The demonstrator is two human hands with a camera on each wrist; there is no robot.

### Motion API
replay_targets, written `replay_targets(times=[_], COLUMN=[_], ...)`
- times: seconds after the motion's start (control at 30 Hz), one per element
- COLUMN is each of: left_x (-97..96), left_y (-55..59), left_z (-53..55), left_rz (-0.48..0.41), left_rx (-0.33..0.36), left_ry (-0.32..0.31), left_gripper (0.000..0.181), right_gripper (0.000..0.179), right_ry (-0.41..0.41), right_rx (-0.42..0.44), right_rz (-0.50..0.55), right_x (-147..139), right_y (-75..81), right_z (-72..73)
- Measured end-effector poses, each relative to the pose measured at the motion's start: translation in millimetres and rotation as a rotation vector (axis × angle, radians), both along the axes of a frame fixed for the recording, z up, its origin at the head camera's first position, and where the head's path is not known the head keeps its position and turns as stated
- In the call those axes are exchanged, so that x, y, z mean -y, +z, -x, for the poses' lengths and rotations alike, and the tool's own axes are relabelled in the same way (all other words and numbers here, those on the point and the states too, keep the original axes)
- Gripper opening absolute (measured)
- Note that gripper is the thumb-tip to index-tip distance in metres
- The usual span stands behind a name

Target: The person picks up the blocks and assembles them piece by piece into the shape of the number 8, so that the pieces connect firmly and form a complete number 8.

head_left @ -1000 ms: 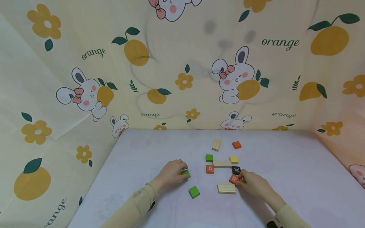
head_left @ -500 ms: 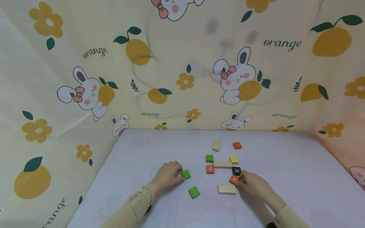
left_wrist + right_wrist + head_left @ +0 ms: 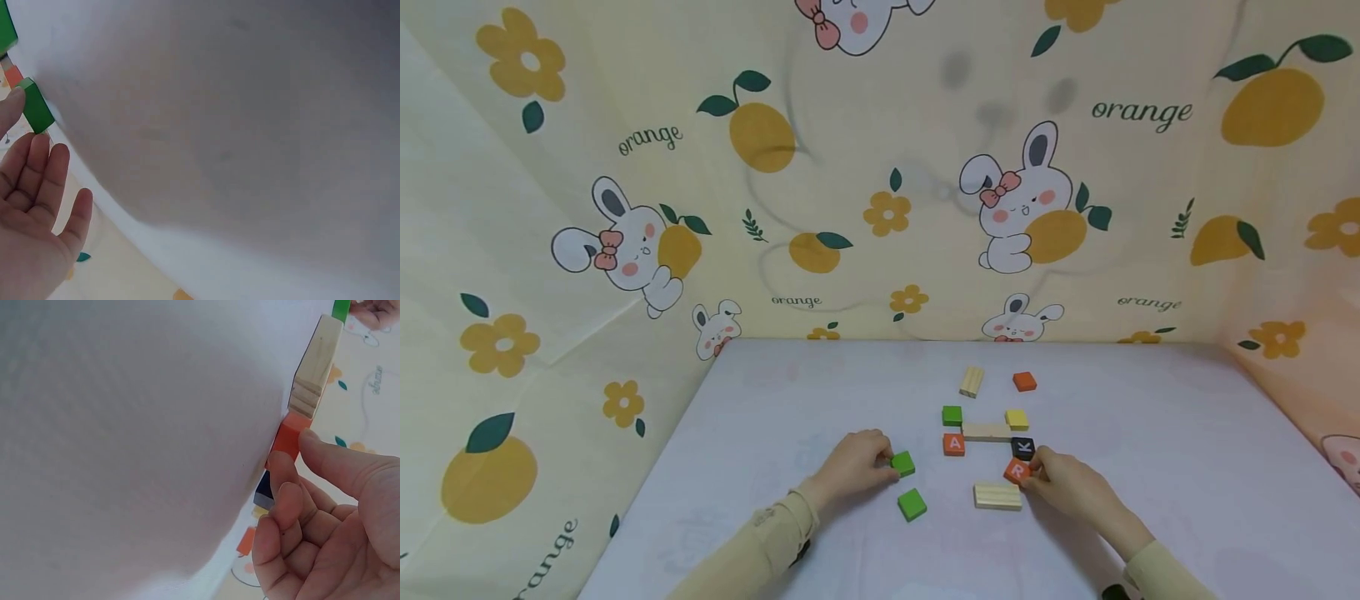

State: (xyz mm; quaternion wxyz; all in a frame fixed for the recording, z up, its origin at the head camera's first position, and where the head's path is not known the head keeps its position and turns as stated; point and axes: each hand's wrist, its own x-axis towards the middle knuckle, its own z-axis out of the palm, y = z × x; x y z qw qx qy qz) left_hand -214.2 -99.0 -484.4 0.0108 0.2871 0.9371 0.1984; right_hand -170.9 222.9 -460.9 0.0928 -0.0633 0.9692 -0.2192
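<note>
In the head view my left hand point(image 3: 856, 463) holds a green square block point(image 3: 902, 463) at its left side. The left wrist view shows the thumb on this green block point(image 3: 39, 109) and fingertips at its lower end. A second green block point(image 3: 912, 505) lies just nearer to me. My right hand point(image 3: 1063, 482) pinches an orange block marked R point(image 3: 1017, 471) between thumb and index finger, with the block turned at an angle. The black block marked K point(image 3: 1022, 448) is right behind it. In the right wrist view, the orange block point(image 3: 290, 434) is close to the end of grooved pale wood point(image 3: 315, 369).
A pale flat strip point(image 3: 987, 432) lies among a green block point(image 3: 952, 415), a yellow block point(image 3: 1017, 419) and an orange A block point(image 3: 953, 444). Grooved wooden pieces lie in front point(image 3: 997, 497) and behind point(image 3: 972, 382). An orange block point(image 3: 1024, 381) sits farther back. A printed cloth point(image 3: 925, 275) backs the table.
My left hand and the green block at its fingers have shifted slightly right, toward the middle. The right hand stays at the R block.
</note>
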Motion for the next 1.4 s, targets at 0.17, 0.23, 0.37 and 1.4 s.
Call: replay_targets(times=[0.17,0.23,0.37,1.4], left_x=[-13.7,-18.6,-27.0,-82.6], left_y=[0.1,0.4,1.4,5.5], left_z=[0.7,1.1,1.7,-1.2], left_rz=[0.026,0.046,0.068,0.161], left_rx=[-0.002,-0.006,-0.009,-0.097], left_ry=[-0.023,-0.031,-0.046,-0.028], left_gripper=[0.025,0.024,0.024,0.028], right_gripper=[0.023,0.023,0.023,0.022], right_ry=[0.002,0.001,-0.004,-0.011], right_rx=[-0.013,-0.013,-0.008,0.013], right_rz=[0.001,0.002,0.006,0.026], right_x=[-0.6,-0.5,-0.5,-1.2], right_y=[-1.1,-1.2,-2.1,0.2], right_z=[-0.3,-0.5,-0.8,-0.2])
